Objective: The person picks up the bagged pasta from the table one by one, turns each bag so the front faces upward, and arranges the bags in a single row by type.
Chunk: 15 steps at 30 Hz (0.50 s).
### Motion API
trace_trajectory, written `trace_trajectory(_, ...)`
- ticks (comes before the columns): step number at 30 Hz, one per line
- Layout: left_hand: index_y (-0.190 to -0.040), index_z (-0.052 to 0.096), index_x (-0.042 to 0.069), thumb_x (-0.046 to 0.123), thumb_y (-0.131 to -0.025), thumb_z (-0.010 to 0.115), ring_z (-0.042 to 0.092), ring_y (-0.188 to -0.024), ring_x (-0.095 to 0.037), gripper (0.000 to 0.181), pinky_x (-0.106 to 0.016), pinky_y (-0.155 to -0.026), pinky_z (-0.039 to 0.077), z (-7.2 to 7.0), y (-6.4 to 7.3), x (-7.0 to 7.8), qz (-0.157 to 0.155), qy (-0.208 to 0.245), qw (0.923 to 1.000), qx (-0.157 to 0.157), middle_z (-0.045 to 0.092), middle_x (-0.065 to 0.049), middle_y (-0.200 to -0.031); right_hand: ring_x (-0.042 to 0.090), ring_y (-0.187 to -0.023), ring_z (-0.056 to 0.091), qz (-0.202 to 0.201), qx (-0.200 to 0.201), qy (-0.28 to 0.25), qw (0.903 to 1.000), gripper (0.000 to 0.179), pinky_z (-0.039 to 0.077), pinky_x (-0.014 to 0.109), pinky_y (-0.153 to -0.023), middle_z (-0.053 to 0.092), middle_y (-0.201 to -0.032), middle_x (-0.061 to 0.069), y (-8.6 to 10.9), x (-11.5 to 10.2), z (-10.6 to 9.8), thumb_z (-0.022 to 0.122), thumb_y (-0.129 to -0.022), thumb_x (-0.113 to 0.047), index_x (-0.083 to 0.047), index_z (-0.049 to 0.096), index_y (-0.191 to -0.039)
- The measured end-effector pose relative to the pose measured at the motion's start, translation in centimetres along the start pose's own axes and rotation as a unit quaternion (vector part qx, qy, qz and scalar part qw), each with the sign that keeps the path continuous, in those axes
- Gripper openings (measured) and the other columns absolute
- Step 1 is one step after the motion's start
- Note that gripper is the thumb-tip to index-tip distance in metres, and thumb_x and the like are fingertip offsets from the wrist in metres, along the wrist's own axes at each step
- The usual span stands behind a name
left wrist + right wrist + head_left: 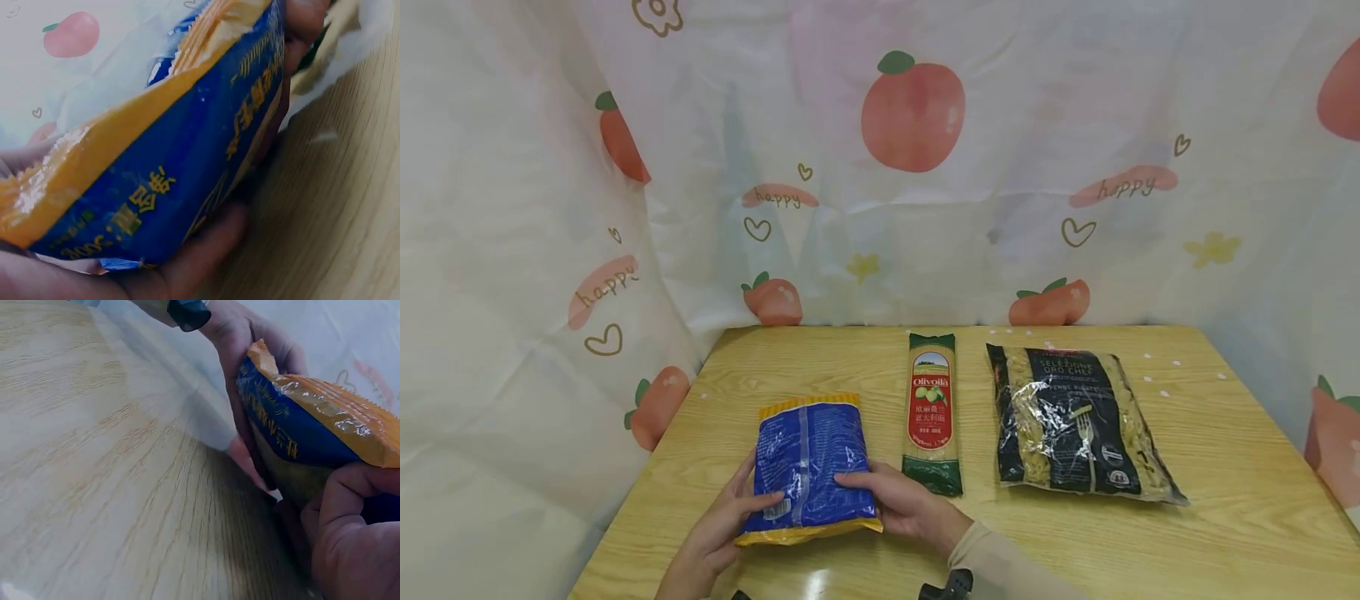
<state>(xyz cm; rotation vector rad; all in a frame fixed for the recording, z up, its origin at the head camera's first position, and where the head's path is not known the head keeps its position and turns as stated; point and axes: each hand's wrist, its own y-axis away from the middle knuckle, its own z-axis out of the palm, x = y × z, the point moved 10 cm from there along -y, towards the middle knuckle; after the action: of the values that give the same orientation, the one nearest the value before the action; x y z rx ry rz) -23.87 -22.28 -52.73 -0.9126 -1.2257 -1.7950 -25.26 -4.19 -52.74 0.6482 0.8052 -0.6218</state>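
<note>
A blue plastic food bag [812, 467] with yellow-orange crimped ends is held between both hands above the front left of the table. My left hand [718, 521] grips its left side, thumb on the upper face and fingers underneath. On the right side my right hand [910, 504] holds it the same way, thumb laid over the blue face. Small print and a barcode show on the face turned up in the head view. In the left wrist view the bag's underside [181, 144] carries gold lettering. The right wrist view shows its orange end [350, 412] between the hands.
A slim spaghetti packet [931, 417] with a red label and green ends lies at mid-table. Right of it lies a large black-and-clear bag of penne [1075, 425]. The wooden table [1240, 517] meets a fruit-printed cloth [970, 242] behind and at the sides.
</note>
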Motion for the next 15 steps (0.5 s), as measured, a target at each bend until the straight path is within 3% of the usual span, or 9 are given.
trace_trajectory(4, -0.165, -0.017, 0.027, 0.007, -0.1, 0.064, 0.072, -0.111, -0.02, 0.105, -0.037, -0.095, 0.061, 0.25, 0.05, -0.05, 0.0, 0.005, 1.0, -0.004, 0.066, 0.002, -0.131, 0.029, -0.119, 0.07, -0.001, 0.001, -0.003, 1.0, 0.07, 0.056, 0.046, -0.105, 0.06, -0.142, 0.022, 0.0, 0.1, -0.23, 0.06, -0.103, -0.019, 0.001, 0.024, -0.159)
trace_trajectory(7, -0.165, -0.015, 0.028, 0.007, -0.099, 0.065, 0.072, -0.111, -0.02, 0.106, -0.036, -0.095, 0.061, 0.19, 0.07, 0.03, 0.004, 0.001, 0.9999, 0.012, 0.062, -0.005, -0.141, 0.03, -0.121, 0.068, -0.001, -0.006, -0.008, 0.9999, 0.071, 0.055, 0.047, -0.107, 0.059, -0.144, 0.021, 0.03, 0.02, -0.2, 0.06, -0.103, -0.019, -0.001, 0.023, -0.161)
trace_trajectory(11, -0.166, -0.013, 0.029, 0.008, -0.099, 0.066, 0.07, -0.114, -0.021, 0.105, -0.036, -0.096, 0.061, 0.23, 0.23, -0.08, 0.004, -0.006, 0.9997, 0.023, 0.034, -0.023, -0.164, 0.029, -0.122, 0.068, 0.0, -0.015, -0.007, 0.9999, 0.07, 0.054, 0.047, -0.108, 0.059, -0.145, 0.02, 0.21, -0.14, -0.09, 0.059, -0.104, -0.019, -0.002, 0.023, -0.161)
trace_trajectory(13, -0.166, -0.014, 0.029, 0.009, -0.099, 0.066, 0.069, -0.116, -0.022, 0.106, -0.037, -0.096, 0.061, 0.27, 0.35, -0.12, 0.005, -0.005, 0.9997, 0.023, 0.019, -0.026, -0.169, 0.028, -0.121, 0.068, -0.001, -0.016, -0.004, 0.9999, 0.071, 0.055, 0.046, -0.107, 0.059, -0.144, 0.019, 0.31, -0.23, -0.09, 0.059, -0.104, -0.02, -0.002, 0.022, -0.162)
trace_trajectory(15, -0.165, -0.015, 0.03, 0.01, -0.099, 0.065, 0.068, -0.116, -0.021, 0.106, -0.036, -0.096, 0.061, 0.37, 0.49, -0.17, 0.004, -0.008, 0.9997, 0.021, 0.013, -0.028, -0.17, 0.028, -0.121, 0.068, -0.001, -0.016, -0.003, 0.9999, 0.072, 0.055, 0.046, -0.107, 0.06, -0.144, 0.019, 0.37, -0.3, -0.16, 0.059, -0.104, -0.021, -0.003, 0.022, -0.162)
